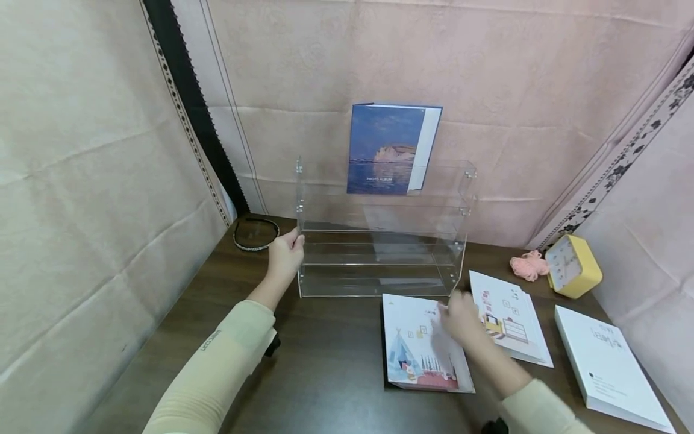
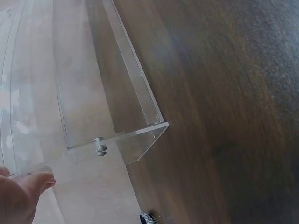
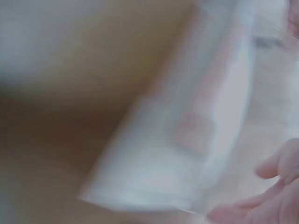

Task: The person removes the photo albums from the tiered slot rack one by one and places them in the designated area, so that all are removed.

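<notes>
A clear acrylic display rack (image 1: 379, 264) stands at the middle of the table, its tiers rising toward the back. My left hand (image 1: 285, 258) pinches the edge of its left side panel; in the left wrist view the thumb (image 2: 39, 181) lies on that clear panel. A blue photo album (image 1: 387, 147) leans upright in the top tier. Blurred by motion, my right hand (image 1: 462, 316) is over the right edge of a white booklet with a tent picture (image 1: 409, 349). The right wrist view shows its thumb and fingers (image 3: 275, 205) apart, beside a blurred booklet.
Right of the tent booklet lie other white booklets (image 1: 509, 313) and a thick white book (image 1: 612, 367). A yellow clock (image 1: 582, 265) and pink yarn (image 1: 528, 265) sit at the back right. A dark headband (image 1: 255, 247) lies left of the rack, and cloth walls (image 1: 542, 90) surround the table.
</notes>
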Demonstrator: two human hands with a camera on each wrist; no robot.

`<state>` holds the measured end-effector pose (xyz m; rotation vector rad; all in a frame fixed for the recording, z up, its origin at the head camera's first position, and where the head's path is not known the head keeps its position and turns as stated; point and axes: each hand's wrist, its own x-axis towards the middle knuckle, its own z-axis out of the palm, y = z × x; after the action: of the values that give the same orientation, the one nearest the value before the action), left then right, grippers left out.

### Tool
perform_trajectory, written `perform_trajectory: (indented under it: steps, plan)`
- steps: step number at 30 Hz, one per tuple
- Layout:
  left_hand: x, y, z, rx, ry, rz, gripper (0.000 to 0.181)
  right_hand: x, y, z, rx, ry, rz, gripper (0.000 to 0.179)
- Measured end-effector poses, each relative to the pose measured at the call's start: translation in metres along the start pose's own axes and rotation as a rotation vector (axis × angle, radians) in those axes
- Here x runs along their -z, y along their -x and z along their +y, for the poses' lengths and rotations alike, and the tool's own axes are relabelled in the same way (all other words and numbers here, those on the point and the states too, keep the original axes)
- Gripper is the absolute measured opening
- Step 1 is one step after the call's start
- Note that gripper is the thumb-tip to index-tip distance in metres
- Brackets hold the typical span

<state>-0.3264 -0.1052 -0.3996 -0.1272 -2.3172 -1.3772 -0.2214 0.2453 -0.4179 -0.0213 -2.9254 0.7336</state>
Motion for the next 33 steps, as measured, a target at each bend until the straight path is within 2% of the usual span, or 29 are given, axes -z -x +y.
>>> perform_trajectory:
  steps: [3,4,7,10,12,15,19,23,27,31,33]
  plan:
    - [0.000,-0.001,0.001,-0.003,0.010,-0.004,0.028,0.055,-0.038,-0.027,0.155,-0.197,0.160,0.042]
    - [0.001,-0.002,0.001,-0.005,0.009,-0.005,0.028,0.074,-0.053,-0.039,0.184,-0.272,0.201,0.046]
    - [0.002,-0.004,0.001,-0.009,0.004,-0.005,0.028,0.124,-0.096,-0.076,0.221,-0.452,0.267,0.065]
    - [0.003,-0.004,0.001,0.002,-0.010,-0.008,0.028,0.148,-0.135,-0.105,0.204,-0.549,0.278,0.082]
    - [0.003,-0.003,0.001,0.010,-0.020,-0.010,0.028,0.151,-0.155,-0.118,0.154,-0.551,0.245,0.092]
    - [0.004,-0.001,0.000,0.017,-0.032,-0.016,0.029,0.144,-0.178,-0.128,0.083,-0.569,0.188,0.101]
    - [0.000,0.002,-0.001,-0.001,-0.034,-0.009,0.029,0.132,-0.193,-0.129,0.064,-0.560,0.164,0.093]
    - [-0.001,0.004,-0.003,-0.036,-0.031,0.009,0.027,0.129,-0.195,-0.130,0.107,-0.506,0.183,0.079]
    - [0.002,0.003,-0.004,-0.045,-0.044,0.018,0.028,0.133,-0.199,-0.138,0.189,-0.527,0.218,0.072]
    - [0.002,0.002,-0.003,-0.031,-0.044,0.004,0.029,0.148,-0.204,-0.152,0.262,-0.535,0.229,0.064]
    - [0.002,0.001,-0.002,-0.023,-0.032,-0.009,0.030,0.159,-0.206,-0.161,0.288,-0.494,0.233,0.064]
